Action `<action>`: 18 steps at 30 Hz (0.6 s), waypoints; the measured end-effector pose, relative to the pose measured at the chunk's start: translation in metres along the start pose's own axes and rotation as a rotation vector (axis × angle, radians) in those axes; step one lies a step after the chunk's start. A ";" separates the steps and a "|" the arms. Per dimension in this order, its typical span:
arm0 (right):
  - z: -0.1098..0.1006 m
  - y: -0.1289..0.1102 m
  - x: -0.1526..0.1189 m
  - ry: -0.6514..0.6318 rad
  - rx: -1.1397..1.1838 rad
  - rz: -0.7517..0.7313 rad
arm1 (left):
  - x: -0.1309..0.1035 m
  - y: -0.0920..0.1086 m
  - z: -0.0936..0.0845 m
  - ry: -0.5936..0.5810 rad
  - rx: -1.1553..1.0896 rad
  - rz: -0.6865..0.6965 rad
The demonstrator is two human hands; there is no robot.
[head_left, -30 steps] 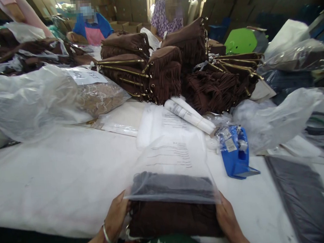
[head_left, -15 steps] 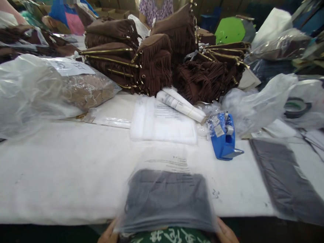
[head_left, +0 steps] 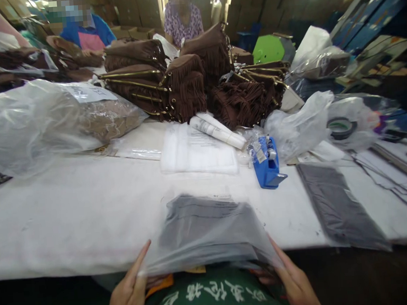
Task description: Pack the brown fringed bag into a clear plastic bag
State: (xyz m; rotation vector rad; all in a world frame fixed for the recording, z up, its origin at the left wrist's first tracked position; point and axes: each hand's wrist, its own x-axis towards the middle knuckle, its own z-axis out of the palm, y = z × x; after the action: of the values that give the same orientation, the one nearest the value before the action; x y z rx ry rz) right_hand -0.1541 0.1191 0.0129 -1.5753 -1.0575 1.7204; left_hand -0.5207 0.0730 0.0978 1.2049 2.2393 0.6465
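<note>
Clear plastic bag (head_left: 205, 226), glossy and crumpled, printed text on its face, dark flat item inside; sits lower centre of frame at the near edge of the white cloth-covered table (head_left: 72, 217). Left hand (head_left: 130, 294) and right hand (head_left: 292, 283) grasp its lower corners, fingers extended along the edges.

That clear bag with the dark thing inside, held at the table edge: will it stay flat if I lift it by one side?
Probably not. The clear plastic bag looks thin and wrinkled, so it should sag. Its glossy film may slip between the left hand and right hand. The dark contents look flat and soft, likely light.
</note>
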 end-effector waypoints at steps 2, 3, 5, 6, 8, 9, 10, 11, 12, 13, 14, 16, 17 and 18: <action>-0.010 -0.047 0.006 -0.033 0.052 -0.002 | 0.014 0.038 -0.013 -0.079 -0.249 -0.074; -0.015 -0.071 0.012 -0.026 0.048 -0.033 | 0.023 0.059 -0.020 -0.077 -0.360 -0.070; -0.025 -0.119 0.028 0.023 0.052 -0.159 | 0.046 0.100 -0.032 0.020 -0.476 0.019; -0.029 -0.141 0.038 0.048 0.060 -0.229 | 0.058 0.120 -0.037 0.059 -0.496 0.078; -0.034 -0.181 0.058 0.069 0.049 -0.314 | 0.079 0.159 -0.047 0.042 -0.506 0.193; -0.035 -0.197 0.067 0.054 0.024 -0.328 | 0.086 0.176 -0.052 0.010 -0.499 0.235; -0.037 -0.211 0.072 0.042 0.002 -0.346 | 0.090 0.191 -0.058 -0.007 -0.484 0.275; -0.038 -0.221 0.074 0.035 -0.012 -0.372 | 0.090 0.202 -0.064 0.000 -0.464 0.310; -0.040 -0.227 0.073 0.036 -0.013 -0.407 | 0.088 0.208 -0.069 0.037 -0.441 0.344; -0.042 -0.229 0.070 0.045 0.002 -0.445 | 0.082 0.209 -0.074 0.086 -0.419 0.375; -0.044 -0.226 0.065 0.052 0.023 -0.467 | 0.075 0.205 -0.077 0.125 -0.396 0.397; -0.048 -0.206 0.056 0.046 0.057 -0.431 | 0.061 0.180 -0.074 0.136 -0.346 0.395; -0.048 -0.191 0.053 0.030 0.067 -0.382 | 0.055 0.160 -0.067 0.095 -0.314 0.372; -0.047 -0.172 0.053 0.014 0.076 -0.322 | 0.050 0.138 -0.056 0.025 -0.278 0.335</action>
State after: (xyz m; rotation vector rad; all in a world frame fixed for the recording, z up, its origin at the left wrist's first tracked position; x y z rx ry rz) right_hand -0.1324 0.2611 0.1309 -1.2876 -1.1537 1.5106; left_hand -0.4963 0.1741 0.2152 1.4404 1.9012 1.0673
